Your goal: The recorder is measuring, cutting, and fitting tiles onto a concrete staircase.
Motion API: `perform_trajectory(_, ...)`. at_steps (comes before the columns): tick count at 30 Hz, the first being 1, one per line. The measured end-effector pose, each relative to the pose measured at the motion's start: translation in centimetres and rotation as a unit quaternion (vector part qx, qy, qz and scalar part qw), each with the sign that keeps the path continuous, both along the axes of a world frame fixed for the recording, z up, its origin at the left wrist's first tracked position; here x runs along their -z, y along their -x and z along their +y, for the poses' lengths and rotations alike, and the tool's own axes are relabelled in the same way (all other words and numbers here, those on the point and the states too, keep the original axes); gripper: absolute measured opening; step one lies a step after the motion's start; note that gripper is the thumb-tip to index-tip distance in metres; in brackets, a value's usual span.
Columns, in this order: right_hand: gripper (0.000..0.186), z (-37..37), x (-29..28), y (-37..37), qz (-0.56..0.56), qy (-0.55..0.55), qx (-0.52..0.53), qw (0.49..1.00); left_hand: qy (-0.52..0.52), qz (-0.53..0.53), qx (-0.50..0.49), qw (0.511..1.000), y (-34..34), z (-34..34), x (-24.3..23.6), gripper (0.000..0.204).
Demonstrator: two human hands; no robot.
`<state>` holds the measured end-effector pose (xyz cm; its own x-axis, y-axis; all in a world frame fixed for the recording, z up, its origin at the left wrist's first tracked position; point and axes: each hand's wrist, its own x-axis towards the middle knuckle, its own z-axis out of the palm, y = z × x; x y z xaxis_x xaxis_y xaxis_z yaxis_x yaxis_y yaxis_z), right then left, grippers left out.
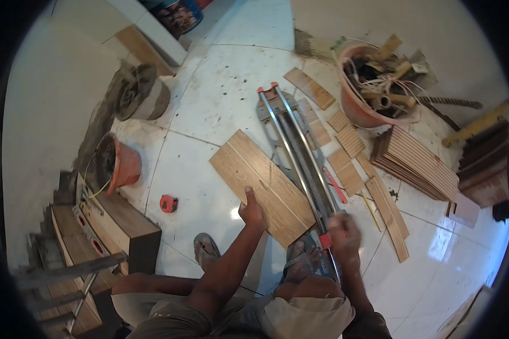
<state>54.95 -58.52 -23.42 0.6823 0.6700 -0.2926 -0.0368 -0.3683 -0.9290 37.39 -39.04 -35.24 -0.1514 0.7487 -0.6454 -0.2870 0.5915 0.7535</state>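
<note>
A wood-look tile (254, 175) with pale lines along it slants across the middle, raised off the floor at my feet. My left hand (251, 214) grips its near left edge, thumb on the top face and the other fingers underneath, out of sight. Right of the tile lies a long manual tile cutter (301, 164) with two shiny rails and red end caps. The tile's near right corner meets the rails. My right hand (345, 234), smeared by motion, is closed in a fist at the cutter's near end, beside its red carriage (325, 241); it seems wrapped round the handle.
Cut tile pieces (345, 172), a red marker (335, 185) and a stack of tiles (415, 164) lie to the right. Behind them stands a bucket of scraps (359, 104). Leftward are a tape measure (168, 203), an orange bucket (127, 164) and a tile-faced step (133, 217).
</note>
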Motion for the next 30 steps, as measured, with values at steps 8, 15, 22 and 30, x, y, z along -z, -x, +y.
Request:
perform_trajectory(8, 0.049, 5.2, 3.2, 8.9, -0.132, 0.039, -0.214, 0.967, 0.012, 0.022, -0.217, 0.976, 5.0, -1.6, -0.6, 0.064)
perform_trajectory(15, 0.064, 7.4, 4.3, 10.4, -0.148, -0.003, -0.190, 0.971, 0.127, 0.043, -0.318, 0.939, 4.1, -4.3, -3.3, 0.082)
perform_trajectory(22, 0.041, 10.0, 5.7, 10.1, -0.139, -0.015, -0.193, 0.971, 0.135, 0.015, -0.320, 0.938, 6.3, -5.5, -2.4, 0.085)
perform_trajectory(30, 0.027, 10.9, 8.5, 9.2, -0.108, 0.006, -0.179, 0.978, 0.172, 0.005, -0.147, 0.974, 8.3, -11.0, -2.5, 0.072)
